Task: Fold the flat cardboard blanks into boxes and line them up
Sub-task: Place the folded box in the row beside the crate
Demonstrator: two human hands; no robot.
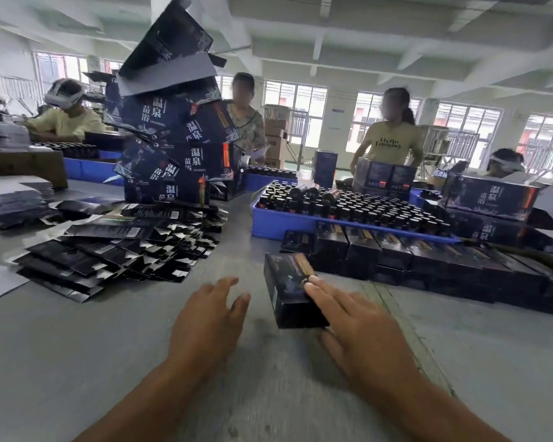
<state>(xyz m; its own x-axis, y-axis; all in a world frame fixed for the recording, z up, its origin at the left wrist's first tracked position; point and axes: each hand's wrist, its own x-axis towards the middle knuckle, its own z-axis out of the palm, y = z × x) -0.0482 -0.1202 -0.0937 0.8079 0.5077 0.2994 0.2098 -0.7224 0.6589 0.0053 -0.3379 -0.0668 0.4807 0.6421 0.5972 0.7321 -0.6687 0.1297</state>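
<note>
The dark printed cardboard box (292, 288) has a faintly glossy skin. The fanned heap of flat black cardboard blanks (115, 244) shines harder, throwing white glare. The grey table (77, 346) looks matt and smooth. The blue plastic tray (278, 223) is smooth, slightly shiny.

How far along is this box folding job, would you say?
Done: a row of folded boxes stands in front of the blue tray. In hand: the right hand rests straight fingers on one more folded box; the left hand is empty. Left: a large pile of flat blanks.
</note>
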